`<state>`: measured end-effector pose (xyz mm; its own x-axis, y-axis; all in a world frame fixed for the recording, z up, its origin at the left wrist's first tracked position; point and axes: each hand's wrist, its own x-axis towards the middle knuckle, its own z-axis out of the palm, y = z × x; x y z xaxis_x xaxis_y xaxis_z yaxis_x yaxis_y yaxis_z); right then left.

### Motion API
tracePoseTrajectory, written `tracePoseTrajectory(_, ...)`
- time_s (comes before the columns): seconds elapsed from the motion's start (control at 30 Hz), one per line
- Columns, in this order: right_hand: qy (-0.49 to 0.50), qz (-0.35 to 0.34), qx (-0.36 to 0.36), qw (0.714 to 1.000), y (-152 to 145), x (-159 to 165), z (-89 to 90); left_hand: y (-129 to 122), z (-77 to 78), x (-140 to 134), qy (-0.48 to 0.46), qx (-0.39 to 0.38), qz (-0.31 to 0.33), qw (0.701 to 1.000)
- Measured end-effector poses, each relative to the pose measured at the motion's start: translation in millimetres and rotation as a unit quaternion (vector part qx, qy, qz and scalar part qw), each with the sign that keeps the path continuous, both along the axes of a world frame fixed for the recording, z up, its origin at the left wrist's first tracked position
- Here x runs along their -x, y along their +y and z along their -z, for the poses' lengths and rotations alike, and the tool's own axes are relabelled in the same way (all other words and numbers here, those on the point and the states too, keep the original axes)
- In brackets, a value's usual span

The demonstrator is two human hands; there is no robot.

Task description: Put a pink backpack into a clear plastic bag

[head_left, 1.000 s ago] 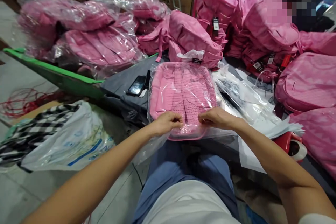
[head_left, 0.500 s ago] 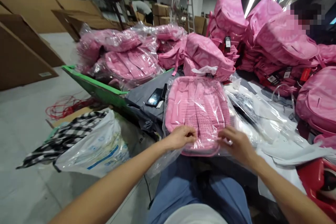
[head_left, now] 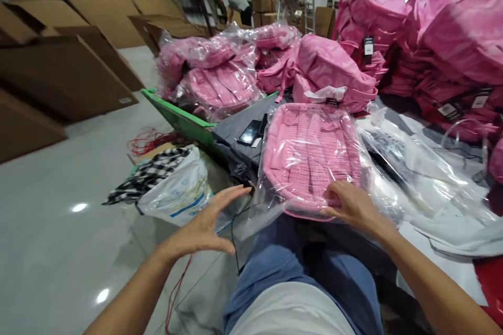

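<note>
Head view
Right hand (head_left: pixel 349 204): rests on the near edge of the bagged backpack, fingers curled over the plastic; whether it pinches the film or only presses on it cannot be told.
Left hand (head_left: pixel 208 222): spread open in the air, fingers apart, holding nothing, just left of the bag's loose plastic edge and above the floor.
Bagged backpack (head_left: pixel 310 154): pink, flat inside a clear plastic bag, lying on the grey table (head_left: pixel 236 125) right in front of the person, its near end hanging over the table edge above the blue lap.
Phone (head_left: pixel 250 133): dark, on the table just left of the bag.
Loose plastic bags (head_left: pixel 416 167): clear, heaped to the right of the backpack.
Pink backpacks (head_left: pixel 330 68): piled behind and to the right, some wrapped in plastic.
White sack (head_left: pixel 176 193): on the floor at left, checked cloth on top.
</note>
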<state>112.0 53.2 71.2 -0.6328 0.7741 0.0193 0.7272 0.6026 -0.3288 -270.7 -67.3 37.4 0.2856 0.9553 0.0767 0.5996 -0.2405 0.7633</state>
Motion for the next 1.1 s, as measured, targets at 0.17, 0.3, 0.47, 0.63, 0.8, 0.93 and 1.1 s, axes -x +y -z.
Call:
tracePoseTrajectory(0.17,0.007,0.004,0.0,1.0,3,-3,7.1,-21,67.7,-15,-0.068,-0.249,-0.161,0.953)
tracePoseTrajectory(0.3,0.014,0.008,-0.013,1.0,6,-8,13.7,-9,65.8,-55,-0.26,-0.257,-0.279,0.888)
tracePoseTrajectory(0.47,0.003,0.021,-0.006,1.0,7,-6,14.9,33,67.0,-64,-0.261,-0.107,-0.372,0.884)
tracePoseTrajectory(0.63,-0.007,0.015,-0.011,1.0,4,0,9.5,71,93.5,-56,-0.207,-0.02,-0.366,0.907)
tracePoseTrajectory(0.8,-0.016,0.01,-0.002,1.0,3,2,5.4,58,62.6,-65,-0.059,-0.22,-0.372,0.9)
tracePoseTrajectory(0.93,-0.012,0.013,0.0,1.0,5,0,7.5,48,29.2,-84,0.125,-0.251,-0.173,0.944)
tracePoseTrajectory(1.1,-0.013,0.01,-0.027,0.999,4,0,10.3,58,25.1,-84,0.119,-0.185,-0.125,0.967)
